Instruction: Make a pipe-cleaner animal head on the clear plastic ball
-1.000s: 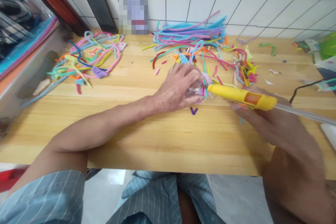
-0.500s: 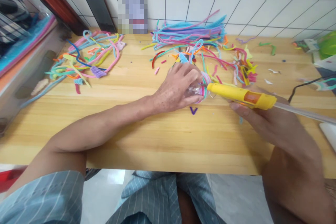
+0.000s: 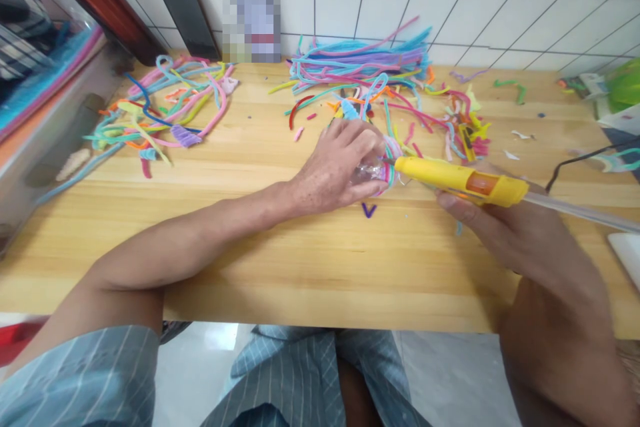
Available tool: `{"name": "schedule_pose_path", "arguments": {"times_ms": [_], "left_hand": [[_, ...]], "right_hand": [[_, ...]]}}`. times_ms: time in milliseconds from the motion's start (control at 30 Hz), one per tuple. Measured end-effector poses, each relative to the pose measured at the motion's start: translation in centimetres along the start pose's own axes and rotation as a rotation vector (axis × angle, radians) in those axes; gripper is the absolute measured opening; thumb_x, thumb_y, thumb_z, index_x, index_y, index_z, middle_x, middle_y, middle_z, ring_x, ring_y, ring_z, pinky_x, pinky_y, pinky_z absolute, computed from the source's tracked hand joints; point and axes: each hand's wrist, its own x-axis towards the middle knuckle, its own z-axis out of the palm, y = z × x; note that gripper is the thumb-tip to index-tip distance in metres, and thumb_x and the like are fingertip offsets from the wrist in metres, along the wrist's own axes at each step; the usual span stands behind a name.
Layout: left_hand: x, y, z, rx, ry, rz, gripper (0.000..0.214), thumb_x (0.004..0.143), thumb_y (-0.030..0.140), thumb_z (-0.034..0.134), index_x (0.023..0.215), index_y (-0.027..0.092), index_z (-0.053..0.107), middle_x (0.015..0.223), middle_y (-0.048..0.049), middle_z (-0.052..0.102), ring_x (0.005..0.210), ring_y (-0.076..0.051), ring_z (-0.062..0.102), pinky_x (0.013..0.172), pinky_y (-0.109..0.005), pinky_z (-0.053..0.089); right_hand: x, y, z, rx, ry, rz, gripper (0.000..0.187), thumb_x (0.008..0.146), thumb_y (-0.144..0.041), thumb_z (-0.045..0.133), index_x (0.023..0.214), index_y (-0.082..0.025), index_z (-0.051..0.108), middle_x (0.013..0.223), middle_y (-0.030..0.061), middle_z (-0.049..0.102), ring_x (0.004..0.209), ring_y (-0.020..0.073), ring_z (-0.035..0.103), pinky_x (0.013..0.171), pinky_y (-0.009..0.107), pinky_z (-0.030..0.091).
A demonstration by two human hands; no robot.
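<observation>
My left hand (image 3: 345,163) is closed around a clear plastic piece, perhaps a bottle (image 3: 367,173), lying on its side on the table. Pink, blue and white pipe cleaners (image 3: 391,170) ring its right end. My right hand (image 3: 505,227) grips a yellow hot glue gun (image 3: 450,180), whose tip touches or nearly touches the wrapped end. A clear glue stick (image 3: 575,208) sticks out of the gun's back. Most of the plastic piece is hidden under my left fingers. Just below it lies a small purple V-shaped pipe cleaner (image 3: 369,211).
A bundle of pipe cleaners (image 3: 360,67) lies against the tiled wall, with cut scraps (image 3: 467,123) to its right. Another tangled pile (image 3: 170,107) is at the left, beside a clear bin (image 3: 75,120). A black cord (image 3: 575,163) runs at the right. A dark phone-like slab (image 3: 183,7) leans on the wall.
Almost nothing differs. Both hands, the glue gun and the plastic piece keep their places; the view has shifted very slightly.
</observation>
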Motion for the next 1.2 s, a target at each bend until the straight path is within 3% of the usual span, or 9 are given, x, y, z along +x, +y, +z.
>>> {"name": "schedule_pose_path", "arguments": {"times_ms": [1200], "left_hand": [[-0.28,-0.53,0.55,-0.012,0.054,0.043,0.040,0.094,0.045,0.080,0.125,0.025,0.064,0.140,-0.0110,0.071,0.130,-0.033,0.062,0.115,-0.053,0.044]], "right_hand": [[-0.26,0.36,0.29,-0.011,-0.028,0.095,0.032,0.104,-0.053,0.058,0.085,-0.030,0.070,0.083,0.0029,0.075,0.077,0.0303,0.071,0.073,0.043,0.053]]}}
